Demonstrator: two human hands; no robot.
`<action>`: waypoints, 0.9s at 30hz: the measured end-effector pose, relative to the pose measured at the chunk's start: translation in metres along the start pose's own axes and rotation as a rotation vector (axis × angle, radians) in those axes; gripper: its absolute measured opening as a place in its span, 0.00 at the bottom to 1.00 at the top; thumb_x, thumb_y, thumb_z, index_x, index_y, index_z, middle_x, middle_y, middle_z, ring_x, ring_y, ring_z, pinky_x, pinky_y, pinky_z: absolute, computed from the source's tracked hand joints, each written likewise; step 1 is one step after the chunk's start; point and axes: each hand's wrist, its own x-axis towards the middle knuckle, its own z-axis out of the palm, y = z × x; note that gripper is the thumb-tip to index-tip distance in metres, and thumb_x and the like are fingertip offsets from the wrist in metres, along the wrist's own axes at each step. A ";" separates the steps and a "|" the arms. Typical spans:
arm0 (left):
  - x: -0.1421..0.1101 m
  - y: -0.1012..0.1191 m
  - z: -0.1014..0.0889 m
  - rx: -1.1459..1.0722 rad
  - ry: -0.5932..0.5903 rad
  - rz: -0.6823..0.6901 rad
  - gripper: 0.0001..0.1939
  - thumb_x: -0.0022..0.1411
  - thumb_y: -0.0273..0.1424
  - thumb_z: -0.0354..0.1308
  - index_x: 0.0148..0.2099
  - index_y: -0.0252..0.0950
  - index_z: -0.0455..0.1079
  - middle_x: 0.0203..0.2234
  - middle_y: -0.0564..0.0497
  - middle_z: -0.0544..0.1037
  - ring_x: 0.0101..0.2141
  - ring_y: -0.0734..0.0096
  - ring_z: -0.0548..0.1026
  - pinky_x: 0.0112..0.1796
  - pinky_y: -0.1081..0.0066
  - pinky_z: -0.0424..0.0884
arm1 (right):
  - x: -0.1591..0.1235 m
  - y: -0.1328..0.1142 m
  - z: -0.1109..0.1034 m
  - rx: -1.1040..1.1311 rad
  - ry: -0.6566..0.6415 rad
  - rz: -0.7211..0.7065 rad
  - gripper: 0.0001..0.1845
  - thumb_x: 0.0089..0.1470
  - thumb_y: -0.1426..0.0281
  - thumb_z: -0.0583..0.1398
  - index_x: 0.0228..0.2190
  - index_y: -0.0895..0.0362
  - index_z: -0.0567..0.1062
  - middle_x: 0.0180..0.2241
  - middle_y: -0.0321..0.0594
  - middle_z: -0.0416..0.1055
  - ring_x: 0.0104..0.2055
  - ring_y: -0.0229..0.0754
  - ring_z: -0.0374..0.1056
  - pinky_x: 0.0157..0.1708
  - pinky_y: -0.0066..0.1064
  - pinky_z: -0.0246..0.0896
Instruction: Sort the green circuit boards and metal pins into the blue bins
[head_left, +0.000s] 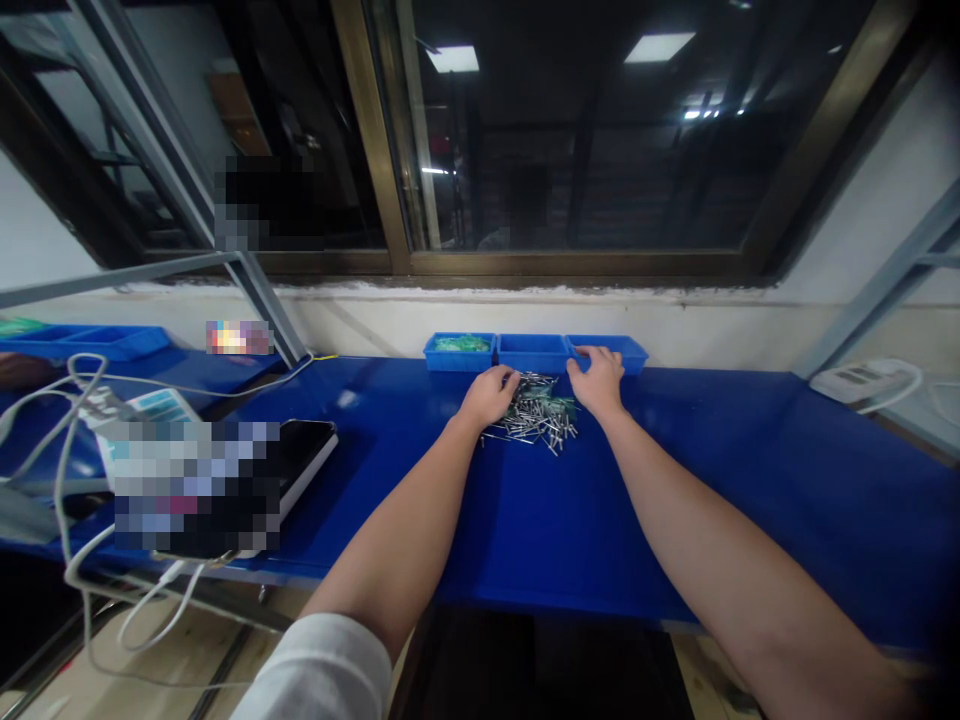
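Green pieces (461, 343) already sit in a blue tray (459, 366) at the row's left end, but a heap of metal pins (544, 422) lies loose on the blue bench (547, 530), so much appears left to handle. Beside the heap, the left hand's (489, 397) grip is curled in and the right hand's (598, 378) loosely bent; whether either holds a pin cannot be told. Behind stands a dark window (585, 150) reflecting lights (660, 47).
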 end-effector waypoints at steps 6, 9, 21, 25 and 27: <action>0.001 -0.002 0.003 0.019 -0.049 -0.005 0.17 0.64 0.37 0.44 0.45 0.35 0.70 0.41 0.46 0.76 0.43 0.64 0.72 0.45 0.67 0.66 | 0.000 0.003 0.001 -0.155 -0.223 0.096 0.35 0.48 0.57 0.55 0.56 0.53 0.59 0.59 0.46 0.54 0.53 0.59 0.49 0.47 0.51 0.50; 0.001 -0.003 0.003 0.027 -0.076 -0.010 0.17 0.64 0.38 0.44 0.45 0.35 0.70 0.42 0.46 0.76 0.44 0.63 0.72 0.46 0.67 0.66 | -0.001 0.004 0.002 -0.195 -0.326 0.104 0.41 0.46 0.53 0.56 0.59 0.51 0.53 0.63 0.45 0.43 0.56 0.61 0.47 0.47 0.53 0.50; 0.001 -0.003 0.008 0.154 -0.152 0.039 0.19 0.64 0.36 0.44 0.50 0.35 0.68 0.51 0.44 0.71 0.52 0.63 0.67 0.55 0.64 0.57 | -0.022 -0.022 0.010 -0.052 -0.384 -0.257 0.26 0.50 0.57 0.56 0.48 0.55 0.70 0.54 0.47 0.60 0.53 0.55 0.52 0.51 0.46 0.51; 0.001 -0.003 0.008 0.113 -0.154 0.036 0.18 0.64 0.34 0.44 0.49 0.34 0.68 0.49 0.44 0.73 0.50 0.64 0.69 0.52 0.66 0.61 | -0.029 -0.031 0.011 -0.112 -0.507 -0.276 0.26 0.53 0.54 0.52 0.49 0.52 0.70 0.53 0.46 0.60 0.53 0.54 0.52 0.49 0.45 0.51; 0.001 -0.003 0.007 0.091 -0.147 0.026 0.17 0.64 0.33 0.43 0.49 0.34 0.68 0.47 0.44 0.74 0.48 0.63 0.70 0.51 0.66 0.63 | -0.030 -0.031 0.011 -0.120 -0.531 -0.267 0.26 0.55 0.53 0.50 0.50 0.52 0.69 0.53 0.46 0.61 0.53 0.54 0.52 0.49 0.45 0.51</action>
